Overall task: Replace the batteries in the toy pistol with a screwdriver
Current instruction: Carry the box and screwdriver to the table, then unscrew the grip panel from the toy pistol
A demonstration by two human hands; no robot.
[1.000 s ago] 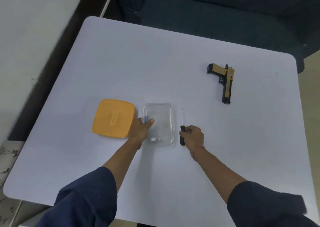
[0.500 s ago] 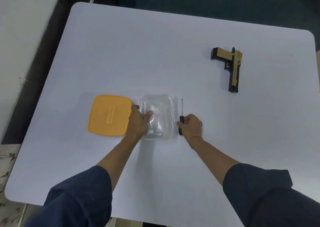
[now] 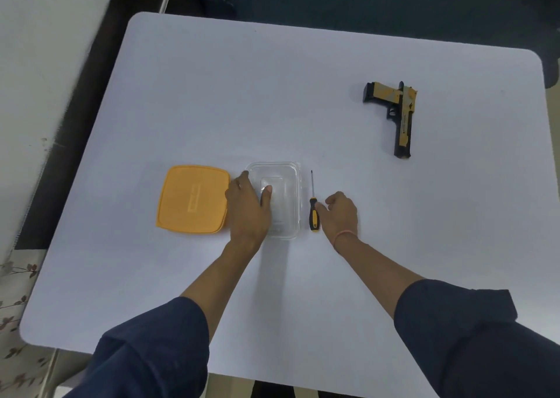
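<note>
A black and tan toy pistol (image 3: 404,118) lies flat at the far right of the white table (image 3: 230,94), muzzle towards me. The screwdriver (image 3: 314,215), with a black and yellow handle, lies on the table with its tip pointing away. My right hand (image 3: 341,215) rests just right of the handle, fingers loose and apart, fingertips at or near the handle. My left hand (image 3: 247,206) grips the left wall of a clear plastic box (image 3: 291,185), thumb inside and fingers outside. What the box holds is hard to make out.
An orange lid (image 3: 192,199) lies flat just left of the clear box. A dark sofa (image 3: 363,0) stands beyond the table's far edge. A pale wall and dark strip run along the left side.
My right hand has let go of the screwdriver handle and shifted a little to the right. My left hand stays on the clear box. The camera has tilted slightly.
</note>
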